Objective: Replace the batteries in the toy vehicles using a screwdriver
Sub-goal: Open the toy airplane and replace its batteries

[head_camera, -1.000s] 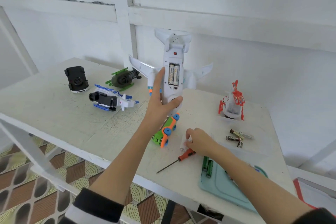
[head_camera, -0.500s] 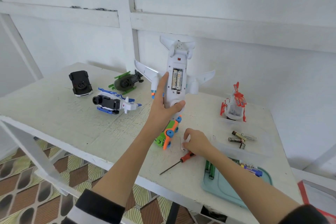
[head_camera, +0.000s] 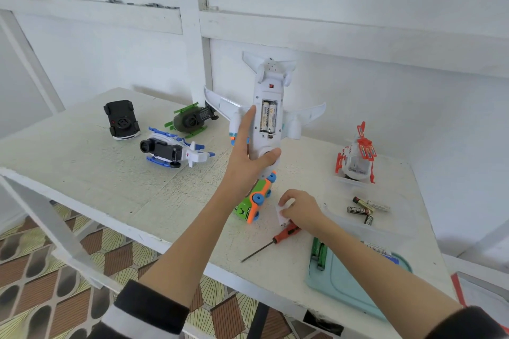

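My left hand (head_camera: 249, 162) grips the nose of a white toy airplane (head_camera: 271, 96), held upright with its belly toward me. Its battery bay is uncovered and two batteries (head_camera: 268, 120) sit inside. My right hand (head_camera: 298, 210) rests on the table with its fingers closed on a small white cover piece (head_camera: 281, 216). A red-handled screwdriver (head_camera: 275, 241) lies on the table just in front of that hand. A green and orange toy car (head_camera: 254, 202) lies on its side between my hands.
Three loose batteries (head_camera: 363, 208) lie right of my right hand, green batteries (head_camera: 318, 253) on a teal tray (head_camera: 347, 283). A red-white helicopter (head_camera: 356, 157) stands at right. A black car (head_camera: 121, 120), green helicopter (head_camera: 191, 120) and blue-white toy (head_camera: 172, 150) sit at left.
My right hand has shifted slightly and curled onto the small white cover piece beside the screwdriver. The airplane stays held upright in my left hand.
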`<act>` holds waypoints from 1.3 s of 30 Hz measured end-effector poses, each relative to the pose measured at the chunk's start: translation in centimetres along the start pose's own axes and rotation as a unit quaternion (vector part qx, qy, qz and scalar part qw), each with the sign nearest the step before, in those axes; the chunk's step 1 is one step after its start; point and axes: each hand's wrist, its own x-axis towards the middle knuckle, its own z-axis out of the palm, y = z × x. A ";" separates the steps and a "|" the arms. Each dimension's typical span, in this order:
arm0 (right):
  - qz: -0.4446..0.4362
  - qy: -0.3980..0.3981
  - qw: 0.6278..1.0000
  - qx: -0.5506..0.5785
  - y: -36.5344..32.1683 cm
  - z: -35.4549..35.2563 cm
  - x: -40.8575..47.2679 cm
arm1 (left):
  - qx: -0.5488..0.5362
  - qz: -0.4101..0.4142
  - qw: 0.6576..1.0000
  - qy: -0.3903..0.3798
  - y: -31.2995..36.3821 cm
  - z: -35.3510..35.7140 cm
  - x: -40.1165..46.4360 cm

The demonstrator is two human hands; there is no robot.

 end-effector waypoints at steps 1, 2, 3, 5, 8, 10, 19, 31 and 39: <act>-0.002 0.010 1.000 0.007 0.0 -0.3 -0.1 | 0.002 -0.001 1.000 0.001 -0.1 0.0 0.1; -0.002 0.016 1.000 0.020 -0.1 -0.8 -0.1 | 0.004 -0.001 1.000 0.002 -0.2 0.0 0.2; -0.002 0.022 0.999 0.041 -0.3 -1.3 -0.3 | 0.003 -0.001 1.000 0.001 -0.2 0.0 0.3; -0.011 0.035 0.996 0.085 -0.9 -2.9 -0.7 | 0.001 0.001 1.000 0.001 -0.3 0.0 0.5; -0.040 0.061 0.988 0.139 -2.1 -5.7 -1.8 | 0.002 0.003 1.000 0.004 -0.8 -0.1 1.2; -0.057 0.081 0.981 0.168 -3.1 -7.6 -2.7 | 0.028 0.005 0.999 0.020 -1.0 -0.2 1.7; -0.111 0.143 0.943 0.280 -6.5 -12.8 -5.6 | 0.007 0.004 1.000 -0.001 -2.6 2.7 3.1; -0.137 0.174 0.912 0.346 -7.7 -13.1 -4.4 | -0.065 -0.014 0.995 -0.080 -3.1 7.2 2.3; -0.138 0.176 0.902 0.369 -7.1 -13.0 -3.9 | -0.074 -0.021 0.994 -0.080 -3.1 7.5 2.3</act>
